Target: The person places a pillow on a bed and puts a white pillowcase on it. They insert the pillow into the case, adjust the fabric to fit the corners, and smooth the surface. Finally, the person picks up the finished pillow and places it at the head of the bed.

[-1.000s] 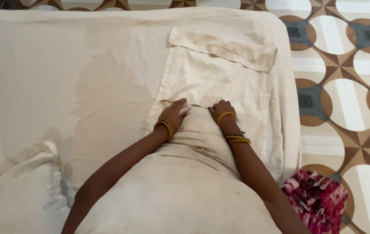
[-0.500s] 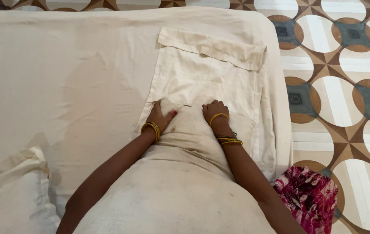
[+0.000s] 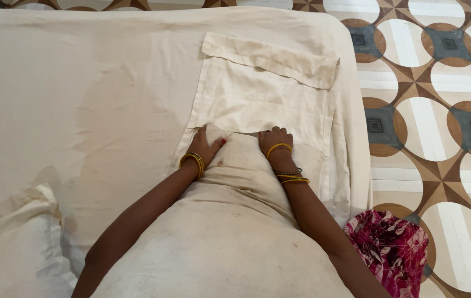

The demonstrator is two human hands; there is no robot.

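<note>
The pillow (image 3: pixel 230 237) lies on the bed (image 3: pixel 81 83), close to the person, and its far end is already inside the mouth of the cream pillowcase (image 3: pixel 268 105). Only this narrow far end is covered. The bigger part of the pillow, the wide part near the body, is bare, so I judge the work is at an early stage: the case must be pulled along almost the whole length, and the flap at the far end is not used yet.

The left hand (image 3: pixel 208 146) grips the left corner of the pillow together with the edge of the opening, its fingers closed on the cloth. The right hand (image 3: pixel 276 142) rests on the right corner with fingers curled down (how firm its grip is I cannot tell, because the fingertips are hidden in the fabric).

The long axis of the pillow runs from the person away toward the far edge of the bed, and the case lies on the same line. A second pillow (image 3: pixel 15 248) is at the near left, and a pink flowered cloth (image 3: pixel 392 248) is at the right over the patterned floor (image 3: pixel 445 110)
</note>
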